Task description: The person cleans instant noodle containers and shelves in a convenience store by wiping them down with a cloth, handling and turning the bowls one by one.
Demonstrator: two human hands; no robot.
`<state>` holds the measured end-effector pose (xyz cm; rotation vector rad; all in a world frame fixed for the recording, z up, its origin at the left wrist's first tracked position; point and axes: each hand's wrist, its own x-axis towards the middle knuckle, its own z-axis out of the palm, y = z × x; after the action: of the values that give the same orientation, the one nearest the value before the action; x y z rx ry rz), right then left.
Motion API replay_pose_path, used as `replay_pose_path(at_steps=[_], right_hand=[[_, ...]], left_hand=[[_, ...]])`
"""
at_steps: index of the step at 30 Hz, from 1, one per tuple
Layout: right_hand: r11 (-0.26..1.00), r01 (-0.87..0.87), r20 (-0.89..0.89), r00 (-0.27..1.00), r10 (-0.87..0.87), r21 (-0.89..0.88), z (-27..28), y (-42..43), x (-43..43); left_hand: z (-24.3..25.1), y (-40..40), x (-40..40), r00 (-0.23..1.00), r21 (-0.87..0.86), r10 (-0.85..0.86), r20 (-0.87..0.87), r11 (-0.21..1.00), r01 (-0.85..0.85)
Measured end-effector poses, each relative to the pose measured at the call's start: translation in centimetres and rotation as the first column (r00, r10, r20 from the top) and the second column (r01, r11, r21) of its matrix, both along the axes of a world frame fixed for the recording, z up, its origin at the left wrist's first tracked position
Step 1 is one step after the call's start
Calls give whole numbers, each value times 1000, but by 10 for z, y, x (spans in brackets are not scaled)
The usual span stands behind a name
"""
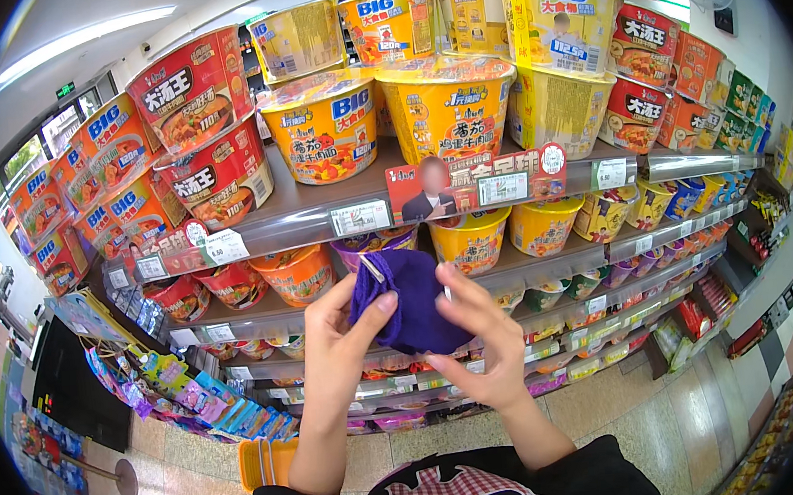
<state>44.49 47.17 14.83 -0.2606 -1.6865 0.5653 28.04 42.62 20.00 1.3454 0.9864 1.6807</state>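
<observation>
A folded purple cloth [419, 305] is held up in front of a store shelf, at the middle of the view. My left hand [346, 322] grips its left side, with the thumb pressed on the near folds. A small pale strip, perhaps a tag or clip, shows at the cloth's upper left edge. My right hand [482, 339] is at the cloth's right side, with fingers and thumb apart and curved around its edge; whether the fingertips touch it is hard to tell. Behind the cloth stand instant noodle tubs, among them a yellow tub [472, 241] on the second shelf.
Large yellow noodle tubs [448, 112] and red tubs [209, 172] are stacked on the top shelf, above a clear price rail [296, 232]. Hanging snack packets [204, 398] are at the lower left. An orange basket [253, 465] stands on the tiled floor [188, 456].
</observation>
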Motion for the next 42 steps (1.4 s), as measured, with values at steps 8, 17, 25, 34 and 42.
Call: replay_pose_path(at_steps=[8, 17, 25, 34, 42], right_hand=[[709, -448, -146, 883, 445, -545, -24, 13, 10], [409, -649, -224, 669, 709, -642, -26, 11, 18], [698, -321, -16, 914, 406, -640, -16, -4, 12], [948, -153, 344, 906, 247, -279, 2, -8, 19], [889, -222, 70, 960, 272, -401, 0, -6, 28]], left_hand=[[-1, 0, -17, 964, -5, -99, -245, 995, 101], [-16, -1, -49, 944, -245, -285, 165, 915, 320], [-59, -26, -7, 639, 277, 580, -505, 810, -516], [-69, -29, -4, 912, -84, -30, -409, 996, -5], [-72, -25, 2, 971, -72, -228, -73, 972, 223]])
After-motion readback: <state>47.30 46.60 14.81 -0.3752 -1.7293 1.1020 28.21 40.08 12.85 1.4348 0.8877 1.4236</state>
